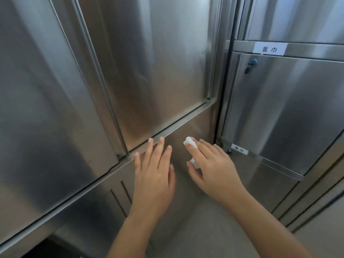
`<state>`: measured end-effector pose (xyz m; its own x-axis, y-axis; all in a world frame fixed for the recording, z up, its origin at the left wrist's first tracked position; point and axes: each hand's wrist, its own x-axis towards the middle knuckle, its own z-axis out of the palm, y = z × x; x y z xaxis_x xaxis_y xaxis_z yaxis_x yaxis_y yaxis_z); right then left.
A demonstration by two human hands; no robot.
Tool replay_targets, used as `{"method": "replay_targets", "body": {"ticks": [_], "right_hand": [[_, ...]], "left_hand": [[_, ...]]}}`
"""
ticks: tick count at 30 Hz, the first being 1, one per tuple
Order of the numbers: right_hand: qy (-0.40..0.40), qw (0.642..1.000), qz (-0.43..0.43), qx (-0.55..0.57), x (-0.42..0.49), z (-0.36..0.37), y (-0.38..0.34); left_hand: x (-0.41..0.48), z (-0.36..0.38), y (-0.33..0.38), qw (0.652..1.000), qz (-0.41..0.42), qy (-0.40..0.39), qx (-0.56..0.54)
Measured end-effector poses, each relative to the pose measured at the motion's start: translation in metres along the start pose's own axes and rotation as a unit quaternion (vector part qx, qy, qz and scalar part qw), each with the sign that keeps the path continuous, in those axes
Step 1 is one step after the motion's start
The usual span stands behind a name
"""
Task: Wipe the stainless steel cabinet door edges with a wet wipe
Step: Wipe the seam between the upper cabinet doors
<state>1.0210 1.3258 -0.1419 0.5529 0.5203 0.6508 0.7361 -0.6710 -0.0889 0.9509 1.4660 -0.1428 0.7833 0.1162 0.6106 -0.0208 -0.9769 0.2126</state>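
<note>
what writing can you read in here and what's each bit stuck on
"面巾": upper label, on the rail above the right door.
"地巾": lower label, on the strip under that door; blurred, so less sure.
Nothing else is readable.

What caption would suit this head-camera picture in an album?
Right hand holds a wet wipe against the steel cabinet; left hand rests flat alongside.
</note>
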Motion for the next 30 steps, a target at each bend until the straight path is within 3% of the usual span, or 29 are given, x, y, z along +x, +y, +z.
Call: {"method": "replay_targets", "body": {"ticks": [9, 15, 20, 30], "right_hand": [[0.06, 0.994, -0.072, 0.057, 0.092, -0.001, 0.016], [0.078, 0.984, -0.122, 0.108, 0.153, -0.011, 0.027], [0.071, 0.971, -0.178, 0.146, 0.199, -0.015, 0.03], [0.129, 0.939, -0.272, 0.166, 0.292, -0.031, -0.01]], "left_hand": [[0.072, -0.015, -0.009, 0.992, 0.011, 0.09, 0.085], [0.115, -0.037, -0.009, 0.975, -0.03, 0.14, 0.172], [0.144, -0.057, -0.012, 0.951, -0.058, 0.183, 0.24], [0.174, -0.116, -0.034, 0.894, -0.088, 0.269, 0.348]]}}
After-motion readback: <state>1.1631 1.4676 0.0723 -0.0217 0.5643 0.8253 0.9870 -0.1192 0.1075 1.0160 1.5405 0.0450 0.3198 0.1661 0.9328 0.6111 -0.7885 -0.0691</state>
